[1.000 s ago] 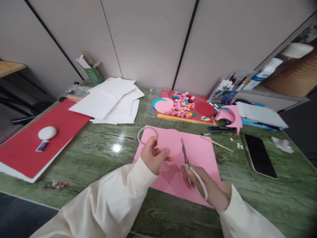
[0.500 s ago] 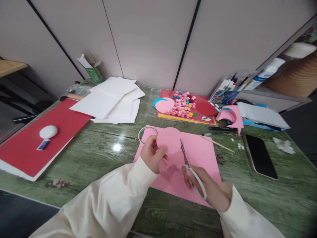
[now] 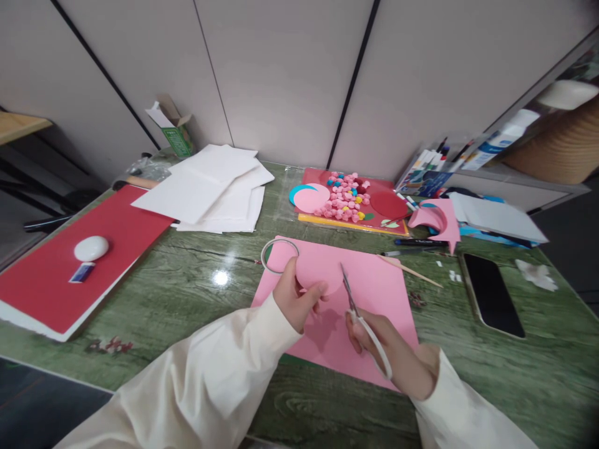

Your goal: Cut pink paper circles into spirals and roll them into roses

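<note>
Pink disc (image 3: 321,268) shifted in L hand (image 3: 299,296), scissors (image 3: 350,304) at its R edge

Disc's held just above the pink sheet (image 3: 386,305), pink on pink, so its far edge is hard to make out. Vs. ½ sec ago: L hand has rolled a bit to the right, thumb further across the near face, & less of the round outline shows. Scissors barely moved. Prob. a turn/re-grip to bring a diff. bit of edge to the blades; can't confirm any cut.

Orientation: disc is approx. round, so no real long axis; its tilt is unclear. Scissors' long axis runs diag., tips up-left & away from the person, white handles down-right. Can't tell if blades touch paper or how far apart they are.

L fingers: pinching the disc at its near-left side, thumb in front, others behind. R hand (image 3: 386,340): fingers wrapped round the scissors handles, partly hidden.

Further out: tape ring (image 3: 262,256) overlaps sheet's far-left corner, near L hand; wooden stick (image 3: 416,274) crosses its far-right corner; phone (image 3: 493,296) lies to the R on the green tabletop (image 3: 206,255); red board (image 3: 51,287) well off L.
</note>
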